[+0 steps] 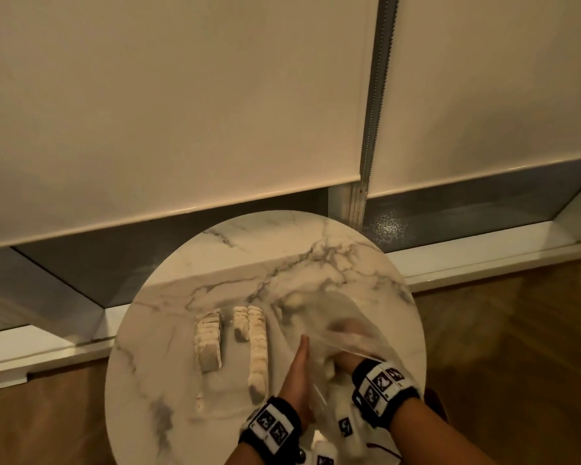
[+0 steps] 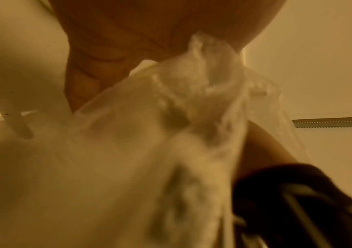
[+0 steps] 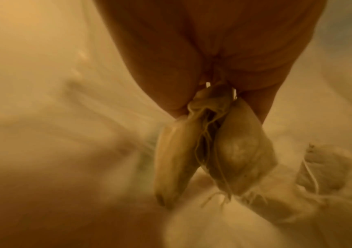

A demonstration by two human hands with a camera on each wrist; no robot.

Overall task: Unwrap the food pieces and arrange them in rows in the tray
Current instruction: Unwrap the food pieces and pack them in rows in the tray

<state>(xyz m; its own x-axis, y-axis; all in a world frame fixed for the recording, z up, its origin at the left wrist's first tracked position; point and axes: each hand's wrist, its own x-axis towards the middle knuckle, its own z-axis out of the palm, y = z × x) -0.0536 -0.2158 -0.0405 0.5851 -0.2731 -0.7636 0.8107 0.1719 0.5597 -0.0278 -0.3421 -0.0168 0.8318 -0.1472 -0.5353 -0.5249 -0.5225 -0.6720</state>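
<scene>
Pale food pieces lie in three rows on the table: a left row, a short middle row and a long right row. A tray's edges do not show clearly. To their right is a clear plastic bag with more pieces inside. My left hand pinches the bag's gathered rim between thumb and palm. My right hand reaches inside the bag. Its fingers pinch two pale wrapped pieces with loose strings hanging from them.
The round marble table stands against low windows with drawn roller blinds. Wooden floor surrounds it. Bare marble lies behind and left of the rows. Both wrists wear black bands with marker tags.
</scene>
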